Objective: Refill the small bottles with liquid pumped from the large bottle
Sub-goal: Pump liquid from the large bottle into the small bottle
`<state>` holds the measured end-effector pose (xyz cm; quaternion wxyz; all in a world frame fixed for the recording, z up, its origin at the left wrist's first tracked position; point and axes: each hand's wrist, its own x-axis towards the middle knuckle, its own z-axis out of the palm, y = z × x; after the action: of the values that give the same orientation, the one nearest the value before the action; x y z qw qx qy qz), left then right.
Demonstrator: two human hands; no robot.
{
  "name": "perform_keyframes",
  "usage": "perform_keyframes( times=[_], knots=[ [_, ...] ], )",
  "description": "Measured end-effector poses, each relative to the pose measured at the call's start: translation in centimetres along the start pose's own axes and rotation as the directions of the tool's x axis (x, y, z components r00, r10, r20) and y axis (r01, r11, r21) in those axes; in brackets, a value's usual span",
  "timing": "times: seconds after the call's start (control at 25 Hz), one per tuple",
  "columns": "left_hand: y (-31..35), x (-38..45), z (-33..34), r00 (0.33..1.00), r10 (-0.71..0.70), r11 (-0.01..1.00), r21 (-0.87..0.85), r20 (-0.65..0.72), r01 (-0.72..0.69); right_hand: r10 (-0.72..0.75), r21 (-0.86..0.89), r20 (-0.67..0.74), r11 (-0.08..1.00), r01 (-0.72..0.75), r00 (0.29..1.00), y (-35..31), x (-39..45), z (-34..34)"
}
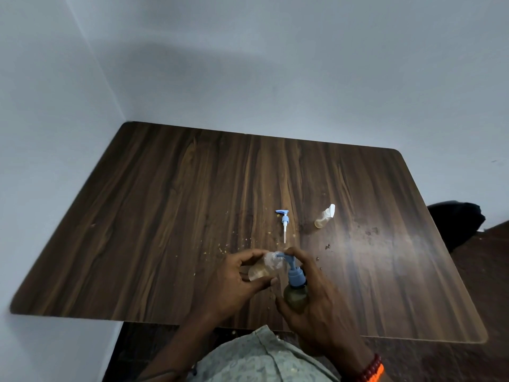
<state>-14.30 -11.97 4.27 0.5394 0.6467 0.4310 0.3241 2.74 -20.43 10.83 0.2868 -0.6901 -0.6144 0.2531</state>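
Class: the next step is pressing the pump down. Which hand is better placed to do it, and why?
Right. The right hand already wraps the large bottle, a finger over its pump head. The left hand is occupied holding the small bottle at the spout.

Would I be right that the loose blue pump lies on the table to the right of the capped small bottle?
Not quite: in the head view the loose pump lies on the table to the left of the capped small bottle, not the right.
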Motion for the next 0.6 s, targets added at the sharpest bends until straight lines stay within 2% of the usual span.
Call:
perform_keyframes(
  times=[0.6],
  knots=[
    [-0.02,0.03,-0.14,1.000,-0.012,1.000,0.004,0.010,0.012,-0.015,0.004,-0.009,1.000,0.015,1.000,0.24,-0.26,-0.10]
  ],
)
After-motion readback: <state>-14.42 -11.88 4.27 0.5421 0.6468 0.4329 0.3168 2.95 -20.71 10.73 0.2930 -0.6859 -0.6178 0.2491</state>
